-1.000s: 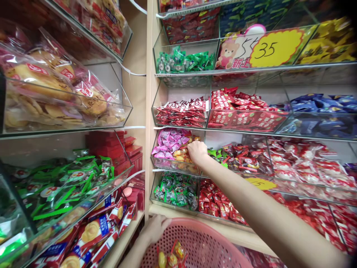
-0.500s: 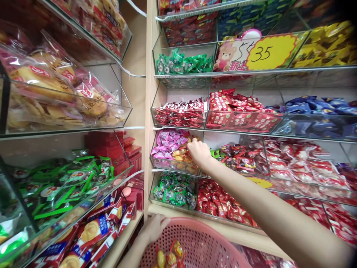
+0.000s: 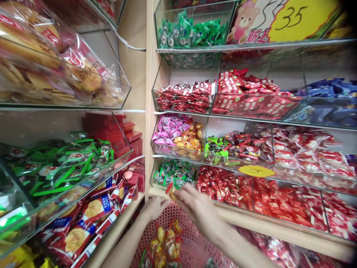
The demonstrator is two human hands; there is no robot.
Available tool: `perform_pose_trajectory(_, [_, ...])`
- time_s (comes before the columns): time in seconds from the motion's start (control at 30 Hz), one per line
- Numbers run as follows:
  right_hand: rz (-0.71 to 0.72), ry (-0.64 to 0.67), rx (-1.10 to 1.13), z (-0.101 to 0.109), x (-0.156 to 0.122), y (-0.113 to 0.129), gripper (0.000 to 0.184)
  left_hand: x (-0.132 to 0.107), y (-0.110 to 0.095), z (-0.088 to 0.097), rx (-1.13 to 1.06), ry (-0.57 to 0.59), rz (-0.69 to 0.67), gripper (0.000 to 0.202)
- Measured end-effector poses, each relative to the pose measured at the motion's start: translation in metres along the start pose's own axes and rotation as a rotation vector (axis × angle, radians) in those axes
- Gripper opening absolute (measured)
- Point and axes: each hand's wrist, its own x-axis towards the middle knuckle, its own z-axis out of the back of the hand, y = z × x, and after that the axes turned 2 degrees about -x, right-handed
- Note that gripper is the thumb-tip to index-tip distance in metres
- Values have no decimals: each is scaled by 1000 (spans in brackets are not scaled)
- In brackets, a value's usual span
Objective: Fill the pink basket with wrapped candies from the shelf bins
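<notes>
The right hand (image 3: 198, 210) pinches a wrapped sweet (image 3: 170, 190) in its fingers above the far rim of the pink basket (image 3: 195, 242), which the left hand (image 3: 154, 208) grips. This near the edge, a loose pinch could drop the sweet onto the shelf (image 3: 279, 227).

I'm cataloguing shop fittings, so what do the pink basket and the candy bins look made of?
The pink basket is likely moulded plastic, matte, with a perforated wall. The candy bins are clear glass or acrylic, glossy: sweets show through and the edges reflect light.
</notes>
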Motion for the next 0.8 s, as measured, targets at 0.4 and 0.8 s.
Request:
perform_pose_trajectory(0.4, [-225,115,441,-158,-35,-52,18,0,-1,-1,23,-20,10,50])
perform_pose_trajectory(0.8, [-137,52,400,-146,-34,-48,30,-1,-1,0,21,-54,4,50])
